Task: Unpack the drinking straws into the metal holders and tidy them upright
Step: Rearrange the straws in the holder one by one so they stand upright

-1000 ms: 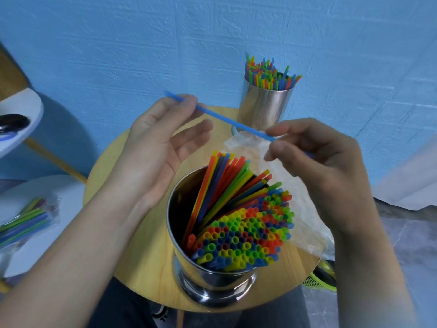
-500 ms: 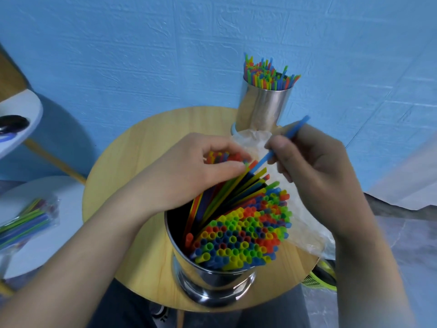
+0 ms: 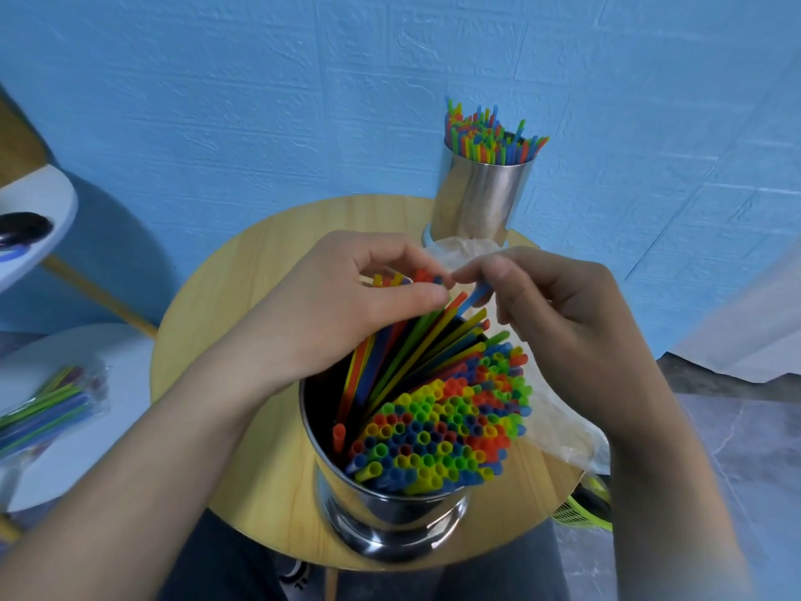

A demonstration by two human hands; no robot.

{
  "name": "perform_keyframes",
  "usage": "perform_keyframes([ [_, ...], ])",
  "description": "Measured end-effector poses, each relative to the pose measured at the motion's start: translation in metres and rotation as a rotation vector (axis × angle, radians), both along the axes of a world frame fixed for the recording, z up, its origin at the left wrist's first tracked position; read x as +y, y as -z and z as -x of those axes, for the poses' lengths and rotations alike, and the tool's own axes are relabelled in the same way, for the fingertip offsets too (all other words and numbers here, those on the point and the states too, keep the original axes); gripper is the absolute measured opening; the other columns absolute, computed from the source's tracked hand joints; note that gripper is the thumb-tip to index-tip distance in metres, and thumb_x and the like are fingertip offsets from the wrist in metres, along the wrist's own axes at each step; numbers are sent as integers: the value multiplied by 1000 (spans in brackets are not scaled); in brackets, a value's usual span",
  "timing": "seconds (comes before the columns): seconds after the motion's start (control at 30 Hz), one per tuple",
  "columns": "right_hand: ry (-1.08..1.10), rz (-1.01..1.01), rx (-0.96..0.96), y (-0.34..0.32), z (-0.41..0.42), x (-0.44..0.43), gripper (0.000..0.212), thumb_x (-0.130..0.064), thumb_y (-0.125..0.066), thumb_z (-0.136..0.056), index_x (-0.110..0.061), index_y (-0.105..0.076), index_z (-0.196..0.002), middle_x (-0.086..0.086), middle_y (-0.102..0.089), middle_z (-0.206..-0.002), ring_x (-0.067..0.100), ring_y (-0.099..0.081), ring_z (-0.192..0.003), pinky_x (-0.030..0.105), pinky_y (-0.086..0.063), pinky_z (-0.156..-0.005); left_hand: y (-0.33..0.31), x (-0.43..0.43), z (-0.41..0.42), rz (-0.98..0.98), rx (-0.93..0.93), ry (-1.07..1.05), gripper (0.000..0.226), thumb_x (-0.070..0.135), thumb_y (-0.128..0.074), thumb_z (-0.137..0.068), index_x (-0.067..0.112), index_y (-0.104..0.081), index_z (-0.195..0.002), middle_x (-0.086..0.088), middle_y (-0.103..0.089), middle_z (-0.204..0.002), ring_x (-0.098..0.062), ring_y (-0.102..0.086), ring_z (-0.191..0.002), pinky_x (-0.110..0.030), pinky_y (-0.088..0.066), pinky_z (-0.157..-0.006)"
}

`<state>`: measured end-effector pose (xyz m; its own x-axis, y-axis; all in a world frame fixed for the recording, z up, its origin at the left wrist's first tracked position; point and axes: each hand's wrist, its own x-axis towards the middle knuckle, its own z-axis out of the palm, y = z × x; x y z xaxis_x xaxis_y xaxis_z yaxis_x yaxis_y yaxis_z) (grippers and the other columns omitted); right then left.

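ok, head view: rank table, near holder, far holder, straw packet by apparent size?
1. table
2. near holder, though nearness to the camera inflates it
3. far holder and straw packet: look alike, and the frame edge cuts off the packet, so unranked

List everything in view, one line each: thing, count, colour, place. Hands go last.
wooden table: one, light wood, round, centre.
near holder: one, silver metal, front of the wooden table.
near-holder straws: many, mixed colours, some upright, some leaning.
far holder: one, silver metal, back edge of the wooden table.
far-holder straws: many, mixed colours, upright.
blue straw: one, blue, above the near holder.
plastic bag: one, clear, right of the near holder.
white table: one, white, lower left.
packed straws: one bundle, mixed colours, on the white table.
basket: one, yellow-green, below the wooden table's right edge.
left hand: grips the leaning straws' tops.
right hand: pinches the blue straw.
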<state>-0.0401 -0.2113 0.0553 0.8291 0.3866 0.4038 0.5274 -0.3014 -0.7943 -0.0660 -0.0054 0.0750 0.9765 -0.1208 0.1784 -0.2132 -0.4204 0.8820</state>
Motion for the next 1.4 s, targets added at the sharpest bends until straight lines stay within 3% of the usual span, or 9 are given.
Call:
perform_keyframes([
  [0.13, -27, -59, 75, -1, 0, 0, 9, -31, -72, -91, -22, -72, -91, -5, -68, -80, 12, -58, -66, 20, -44, -59, -4, 0, 2, -23, -36, 26, 12, 23, -71, -94, 28, -80, -100, 12, -78, -94, -6, -71, -96, -41, -55, -95],
  [0.27, -32, -43, 78, -2, 1, 2, 22, -41, -67, -91, -19, -71, -84, -17, -60, -66, 3, -51, -60, 13, -39, -57, -7, 0, 2, 10, -118, 36, 17, 20, -66, -97, 29, -79, -104, 16, -77, -98, 0, -70, -97, -17, -52, -88],
  [0.33, -12, -45, 60, -1, 1, 1, 23, -41, -66, -92, -20, -71, -86, -18, -59, -68, 3, -50, -61, 14, -39, -59, -7, 0, 0, 49, -187, 19, 17, 20, -66, -97, 31, -78, -103, 16, -77, -97, -4, -70, -97, -18, -52, -87],
  [0.53, -16, -52, 69, -2, 2, 1, 20, -41, -68, -89, -23, -74, -92, -6, -67, -81, 4, -55, -67, 15, -43, -61, -9, 7, -7, 542, -309, -129, 14, 15, -61, -98, 23, -72, -101, 5, -70, -87, -14, -60, -74, -28, -51, -74],
  [0.8, -74, -111, 89, -1, 2, -1, 15, -33, -73, -89, -32, -74, -104, -5, -71, -91, 31, -60, -82, 34, -50, -68, -8, 18, -8, 963, -160, -249, 9, 20, -57, -103, 21, -66, -101, 6, -66, -90, -6, -61, -70, -20, -54, -73],
  [0.93, -109, -172, 87, -3, 3, -3, 17, -27, -76, -87, -28, -74, -104, 0, -73, -87, 36, -59, -80, 41, -49, -71, -7, 19, -8, 1025, -75, -241, 10, 18, -56, -103, 21, -65, -100, 7, -68, -88, -3, -64, -70, -18, -54, -71],
  [1.1, -105, -153, 86, 0, 0, -3, 17, -26, -78, -88, -29, -74, -105, -2, -68, -89, 31, -55, -77, 31, -48, -67, -5, 21, -9, 1114, -27, -235, 10, 17, -56, -103, 20, -65, -99, 6, -68, -88, -3, -65, -71, -17, -55, -70],
  [1.23, -116, -184, 58, 1, 2, -1, 13, -22, -72, -92, -24, -74, -104, -1, -70, -81, 29, -64, -77, 39, -52, -71, -3, 21, -9, 1136, -2, -224, 10, 17, -56, -103, 19, -64, -98, 6, -69, -89, -4, -66, -73, -18, -55, -72],
  [1.4, -69, -436, 61, -3, 2, -3, 7, -18, -75, -90, -21, -74, -96, 0, -72, -75, 10, -59, -66, 20, -45, -65, 7, 24, -11, 912, 83, -238, 6, 19, -59, -99, 17, -65, -100, 3, -74, -92, -11, -71, -80, -25, -59, -75],
])
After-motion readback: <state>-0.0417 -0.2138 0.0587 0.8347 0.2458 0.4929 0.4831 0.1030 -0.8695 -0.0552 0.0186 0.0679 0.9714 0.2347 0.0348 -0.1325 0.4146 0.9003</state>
